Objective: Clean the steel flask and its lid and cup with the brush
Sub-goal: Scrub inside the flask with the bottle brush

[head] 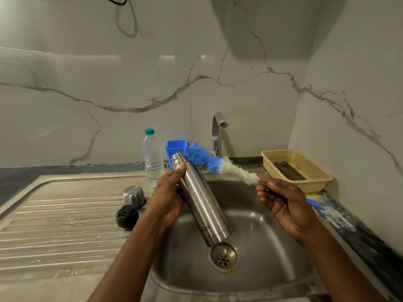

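Observer: tally first. We count 1 steel flask [201, 201], 1 brush [218, 164], 1 steel cup [133, 196], 1 black lid [127, 216] and 2 hands.

Recorder: Positions?

Observer: Flask is tilted over the sink [272, 236] basin, open mouth up and away, base low above the 1 drain [224, 256]. Our left hand [168, 197] wraps its upper half, thumb by the neck. Our right hand [283, 203] pinches the brush's blue handle between thumb and curled fingers. The blue-and-white bristles lie just beside the flask mouth, outside it.

Recorder: Cup and lid?

Observer: Both on the draining board [54, 225] left of the basin. Cup is upside down, lid just in front of it; whether they touch we cannot tell.

Recorder: Containers?

Observer: 3 others. 1 clear bottle [152, 158], green cap on, fill level unclear. 1 blue tub [175, 149] behind the flask, contents hidden. 1 yellow basket [314, 184] right of the 1 tap [218, 129], holding 1 flat dark item [287, 171] we cannot identify.
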`<state>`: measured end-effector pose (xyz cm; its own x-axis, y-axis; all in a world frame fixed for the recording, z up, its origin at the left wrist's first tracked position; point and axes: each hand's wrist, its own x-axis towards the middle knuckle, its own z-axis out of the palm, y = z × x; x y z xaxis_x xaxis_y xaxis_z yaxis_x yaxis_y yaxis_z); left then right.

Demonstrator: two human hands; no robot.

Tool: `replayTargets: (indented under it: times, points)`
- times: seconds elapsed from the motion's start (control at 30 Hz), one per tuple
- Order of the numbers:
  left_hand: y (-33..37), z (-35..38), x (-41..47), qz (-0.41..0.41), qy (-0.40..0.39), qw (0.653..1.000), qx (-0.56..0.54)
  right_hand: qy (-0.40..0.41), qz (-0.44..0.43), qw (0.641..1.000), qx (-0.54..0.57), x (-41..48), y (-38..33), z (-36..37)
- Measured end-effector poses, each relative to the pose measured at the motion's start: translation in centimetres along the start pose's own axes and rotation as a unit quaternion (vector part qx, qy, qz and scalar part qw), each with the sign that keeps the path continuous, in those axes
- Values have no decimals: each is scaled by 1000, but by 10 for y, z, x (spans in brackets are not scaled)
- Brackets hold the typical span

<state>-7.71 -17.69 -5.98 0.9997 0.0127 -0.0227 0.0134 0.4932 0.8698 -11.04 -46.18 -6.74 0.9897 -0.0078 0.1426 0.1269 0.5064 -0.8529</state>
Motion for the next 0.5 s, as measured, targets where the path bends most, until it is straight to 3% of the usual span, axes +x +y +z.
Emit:
replayTargets:
  times: [0.5]
  points:
    - [0, 1, 0, -6, 12, 992, -127, 20, 11, 999, -25, 1, 0, 0]
